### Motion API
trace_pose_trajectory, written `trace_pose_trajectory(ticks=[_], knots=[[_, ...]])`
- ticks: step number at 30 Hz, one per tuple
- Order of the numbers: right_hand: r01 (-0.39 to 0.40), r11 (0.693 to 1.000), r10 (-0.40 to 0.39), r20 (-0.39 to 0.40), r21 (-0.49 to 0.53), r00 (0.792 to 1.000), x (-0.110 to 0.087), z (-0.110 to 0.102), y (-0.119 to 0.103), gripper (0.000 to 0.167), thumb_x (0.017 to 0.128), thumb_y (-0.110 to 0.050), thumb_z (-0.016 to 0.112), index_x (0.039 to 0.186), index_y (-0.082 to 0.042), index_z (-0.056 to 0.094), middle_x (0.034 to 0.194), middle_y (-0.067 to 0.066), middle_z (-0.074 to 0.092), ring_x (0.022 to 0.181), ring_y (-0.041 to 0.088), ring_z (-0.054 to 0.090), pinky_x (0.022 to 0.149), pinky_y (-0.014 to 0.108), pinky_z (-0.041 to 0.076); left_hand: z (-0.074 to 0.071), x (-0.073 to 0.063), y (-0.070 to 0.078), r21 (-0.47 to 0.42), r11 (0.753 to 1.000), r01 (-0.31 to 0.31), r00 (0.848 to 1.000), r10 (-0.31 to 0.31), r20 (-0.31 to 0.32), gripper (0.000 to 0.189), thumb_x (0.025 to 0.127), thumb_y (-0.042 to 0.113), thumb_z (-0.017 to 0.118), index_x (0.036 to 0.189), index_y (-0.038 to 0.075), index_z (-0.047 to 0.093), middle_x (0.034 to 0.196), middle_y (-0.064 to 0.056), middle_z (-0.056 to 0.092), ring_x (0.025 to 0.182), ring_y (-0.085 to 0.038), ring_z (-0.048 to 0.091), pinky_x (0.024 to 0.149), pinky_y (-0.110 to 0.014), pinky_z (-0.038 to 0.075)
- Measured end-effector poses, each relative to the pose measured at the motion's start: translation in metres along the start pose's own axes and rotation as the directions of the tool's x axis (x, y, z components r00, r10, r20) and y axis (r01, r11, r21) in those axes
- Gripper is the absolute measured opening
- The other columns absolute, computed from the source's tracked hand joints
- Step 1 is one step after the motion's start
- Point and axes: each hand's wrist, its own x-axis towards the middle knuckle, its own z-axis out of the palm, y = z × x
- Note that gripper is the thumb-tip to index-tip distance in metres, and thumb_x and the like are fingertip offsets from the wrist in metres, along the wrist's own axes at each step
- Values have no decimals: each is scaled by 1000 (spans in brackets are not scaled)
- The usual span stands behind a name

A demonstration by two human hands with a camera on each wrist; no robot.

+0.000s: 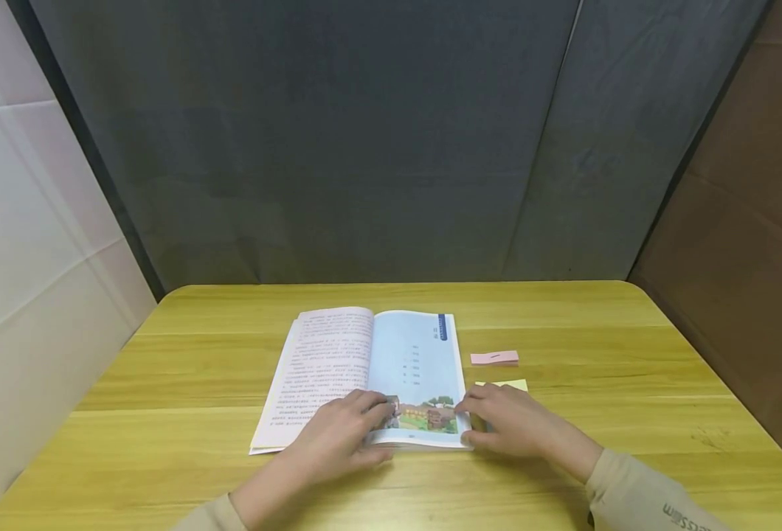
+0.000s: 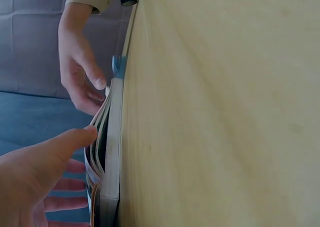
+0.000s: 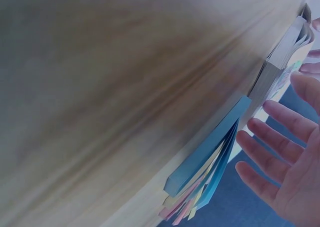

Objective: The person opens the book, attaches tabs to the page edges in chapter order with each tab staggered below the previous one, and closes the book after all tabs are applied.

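Note:
An open book lies on the table, with printed text on its left page and a pale blue right page that has a village picture at the bottom. My left hand is over the lower middle of the book, fingertips at the inner part of the blue page, thumb at the near edge. In the left wrist view, several pages bulge up beside that thumb. At the lower right corner of the blue page, my right hand has its thumb and forefinger by the page edge, the fingers loosely spread in the right wrist view.
A blue sticky-note pad with coloured slips fanned from it lies beside the book, mostly hidden by my right hand in the head view. Beyond that hand are a yellow note and a pink pad. The wooden table meets a dark curtain behind.

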Motion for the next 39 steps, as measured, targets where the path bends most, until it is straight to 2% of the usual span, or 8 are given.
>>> trace_pose_trajectory(ticks=[6, 12, 19, 26, 33, 39], knots=[[5, 1000, -5, -7, -4, 1000, 0, 1, 0, 33, 81, -34, 58, 106, -13, 62, 100, -3, 54, 90, 15, 52, 73, 34, 44, 0, 1, 0, 12, 1000, 28, 999, -28, 24, 56, 70, 46, 66, 113, 11, 58, 111, -3, 54, 98, -17, 50, 72, -32, 46], [3, 1000, -3, -5, 3, 1000, 1, 0, 1, 33, 82, -34, 57, 106, -14, 62, 100, -4, 54, 90, 15, 52, 72, 35, 44, -3, 1, -4, -30, 997, 71, 997, -70, 40, 58, 69, 46, 67, 115, 13, 57, 112, -2, 53, 101, -16, 49, 71, -32, 47], [-1, 1000, 1, 0, -1, 1000, 0, 0, 1, 34, 82, -35, 57, 108, -14, 61, 101, -4, 54, 90, 15, 52, 73, 35, 44, -3, -2, -11, -73, 995, 68, 998, -68, -2, 61, 65, 47, 70, 115, 15, 57, 112, -3, 53, 102, -18, 49, 73, -34, 46], [5, 1000, -5, 6, 4, 1000, 0, -1, 1, 35, 82, -35, 57, 109, -13, 60, 102, -3, 54, 92, 16, 52, 74, 35, 44, -3, -3, -13, -64, 995, 73, 997, -73, 5, 61, 66, 48, 69, 114, 13, 57, 114, -6, 52, 103, -20, 49, 74, -35, 46], [4, 1000, -4, 13, 1, 1000, 0, -1, 1, 36, 82, -36, 57, 110, -12, 59, 103, -2, 54, 92, 16, 52, 74, 35, 44, -7, -6, -12, -61, 994, 89, 996, -88, 13, 59, 68, 46, 69, 117, 16, 55, 116, -3, 51, 103, -18, 49, 70, -34, 47], [5, 1000, -5, 8, -5, 1000, 0, -1, 1, 35, 82, -35, 58, 109, -12, 60, 102, -2, 54, 91, 16, 52, 74, 35, 44, -9, -9, -10, -30, 997, 78, 997, -78, -23, 53, 70, 39, 68, 117, 17, 55, 115, 0, 52, 102, -16, 50, 69, -33, 47]])
